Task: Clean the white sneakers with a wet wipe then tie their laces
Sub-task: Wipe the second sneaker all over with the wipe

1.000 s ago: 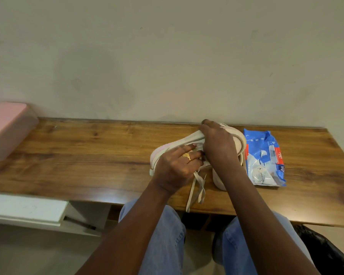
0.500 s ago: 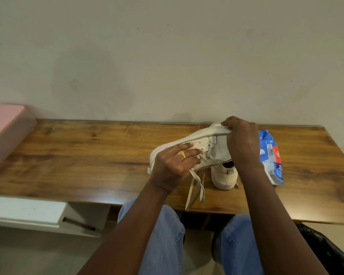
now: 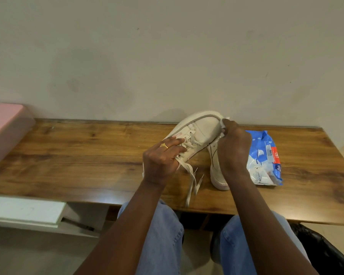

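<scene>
From the head camera we see the left hand (image 3: pixel 161 161) gripping the raised sneaker (image 3: pixel 203 130) near its loose laces (image 3: pixel 191 175), toe tilted toward 1 o'clock above the table (image 3: pixel 77 155). The right hand (image 3: pixel 233 147) pinches a wet wipe (image 3: pixel 225 121) against its sole edge. The second sneaker (image 3: pixel 216 175) stands just behind that hand, the wipes pack (image 3: pixel 266 161) at its 3 o'clock, a pink box (image 3: pixel 6 132) far off at 9 o'clock

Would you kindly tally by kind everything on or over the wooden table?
White sneakers: 2 (held sneaker, standing sneaker)
Wet-wipe pack: 1
Wet wipe, in right hand: 1
Pink box: 1
Total: 5
</scene>
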